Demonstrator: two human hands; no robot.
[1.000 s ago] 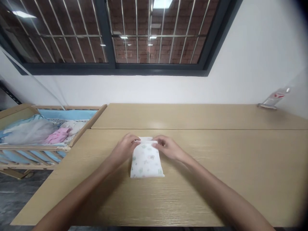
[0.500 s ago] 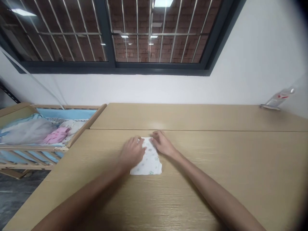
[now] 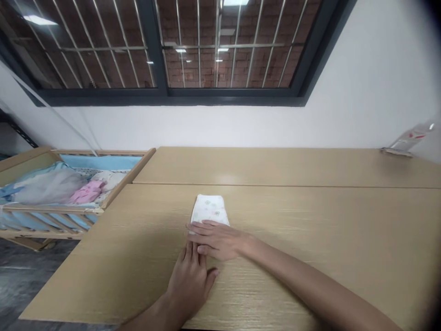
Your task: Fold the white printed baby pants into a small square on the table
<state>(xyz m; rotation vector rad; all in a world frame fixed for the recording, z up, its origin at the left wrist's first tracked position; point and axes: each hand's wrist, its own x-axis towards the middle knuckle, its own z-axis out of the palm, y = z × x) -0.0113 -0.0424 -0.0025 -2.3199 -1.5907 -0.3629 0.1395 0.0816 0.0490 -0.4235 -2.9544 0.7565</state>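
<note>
A small folded white cloth (image 3: 209, 208) with a faint printed pattern lies flat on the wooden table (image 3: 310, 257). My right hand (image 3: 217, 240) rests flat across the cloth's near part, fingers stretched out to the left, hiding its near edge. Just below it, my left hand (image 3: 190, 276) lies palm down with its fingers pointing forward and its thumb out to the side. The left fingertips meet the right hand's fingers near the cloth's lower left corner, where some of them are covered. Neither hand grasps anything.
A wooden crib (image 3: 129, 177) with blue lining stands left of the table, holding a pink cloth (image 3: 87, 191) and a pale translucent bundle (image 3: 51, 186). A clear plastic package (image 3: 408, 140) sits at the back right by the wall. A barred window (image 3: 234, 97) is above.
Both hands have moved from the cloth's far end toward its near edge, the right now lying across it. The cloth looks shorter and more of its far part shows.
</note>
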